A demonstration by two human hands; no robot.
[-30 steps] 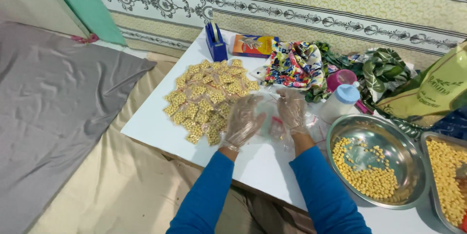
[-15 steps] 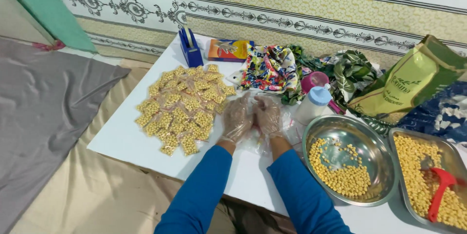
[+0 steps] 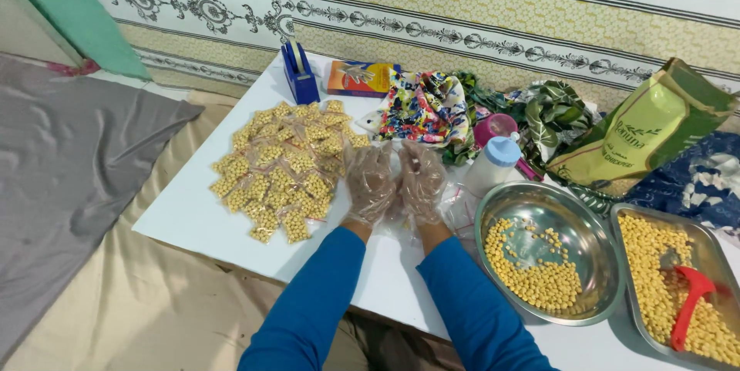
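A person in blue sleeves is holding the left hand (image 3: 370, 183) and right hand (image 3: 421, 182) together over a white table (image 3: 185, 217), both in clear plastic gloves. The fingers are bending close around a small clear bag (image 3: 459, 205); the grip itself is hard to see. A pile of filled packets (image 3: 285, 166) is lying just left, a steel bowl (image 3: 549, 251) of yellow beans right.

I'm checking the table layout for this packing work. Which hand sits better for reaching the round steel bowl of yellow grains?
Probably the right hand: the steel bowl lies on its side, while the left hand sits nearer the pile of filled packets.
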